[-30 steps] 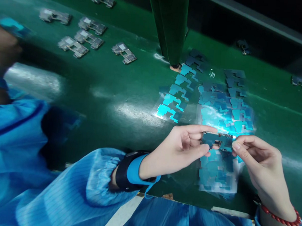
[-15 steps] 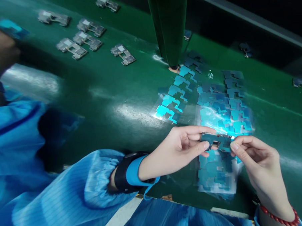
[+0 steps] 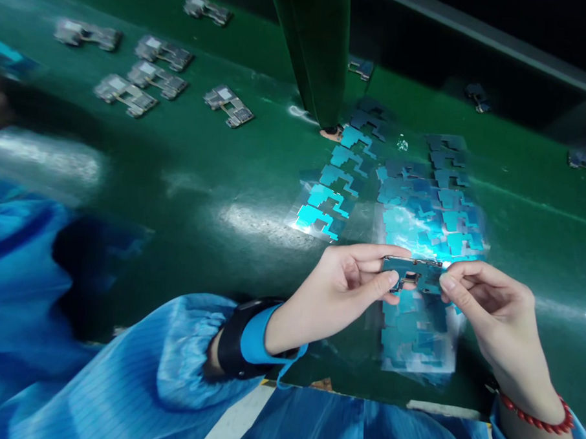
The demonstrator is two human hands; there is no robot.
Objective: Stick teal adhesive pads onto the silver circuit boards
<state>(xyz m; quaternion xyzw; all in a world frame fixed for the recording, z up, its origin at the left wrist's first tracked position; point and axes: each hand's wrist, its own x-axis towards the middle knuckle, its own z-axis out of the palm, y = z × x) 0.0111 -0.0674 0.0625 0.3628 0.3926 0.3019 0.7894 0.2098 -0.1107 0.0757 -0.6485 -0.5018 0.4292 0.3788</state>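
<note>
A small dark circuit board (image 3: pixel 422 277) is held between my two hands, above sheets of shiny blue die-cut film stickers (image 3: pixel 409 334) on the green mat. My left hand (image 3: pixel 353 274) is closed on the board's left end, thumb on its face and a finger along its far edge. At the right end, my right hand (image 3: pixel 488 299) pinches the board between thumb and forefinger. A small rectangular opening shows in the board near my left thumb. What my curled right fingers cover is hidden.
A strip of blue stickers (image 3: pixel 323 188) lies left of the sheets. Several circuit boards (image 3: pixel 126 96) rest on the mat at the far left. A dark green post (image 3: pixel 314 52) rises beyond the strip. Another person's blue sleeve (image 3: pixel 19 259) is at the left edge.
The whole view has shifted slightly, so most things appear a little further left. Both hands keep the same grip on the circuit board. The other person's hand has moved left, mostly out of view.
</note>
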